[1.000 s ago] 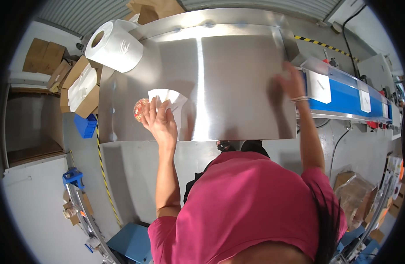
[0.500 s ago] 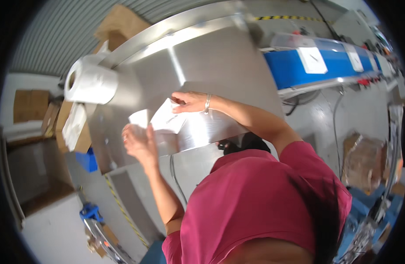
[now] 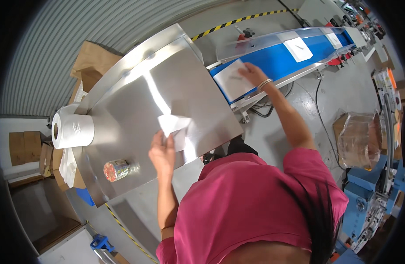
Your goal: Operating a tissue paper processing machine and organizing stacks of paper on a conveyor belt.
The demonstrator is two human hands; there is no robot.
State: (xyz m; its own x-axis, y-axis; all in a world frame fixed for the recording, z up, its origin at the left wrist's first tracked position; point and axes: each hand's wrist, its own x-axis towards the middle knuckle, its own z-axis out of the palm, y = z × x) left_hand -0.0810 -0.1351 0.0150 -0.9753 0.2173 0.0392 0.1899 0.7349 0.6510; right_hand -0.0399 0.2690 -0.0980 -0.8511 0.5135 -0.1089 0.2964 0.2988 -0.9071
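Observation:
My left hand (image 3: 163,152), at the near part of the steel table (image 3: 119,116), is closed on a thin white folded paper napkin (image 3: 178,127); its upper corner folds over and the lower part hangs toward the table edge. Off to the right, my right hand (image 3: 255,75), with a bracelet at the wrist, has its fingers closed on the edge of a white square stack of napkins (image 3: 232,81). That stack is at the near end of a blue conveyor belt (image 3: 273,56) and is blurred by motion. Another white square stack (image 3: 298,49) with a small dark mark lies farther along the belt.
A large white roll (image 3: 75,130) stands at the table's left side. Nearer lies a small cylinder with a colourful print (image 3: 116,170). Brown cardboard (image 3: 94,61) rises behind the table. A plastic-wrapped carton (image 3: 358,138) sits on the floor at right.
My right hand has left the napkin on the table and moved right to the stack on the conveyor. My left hand keeps the napkin. The view has shifted, and the printed cylinder now shows.

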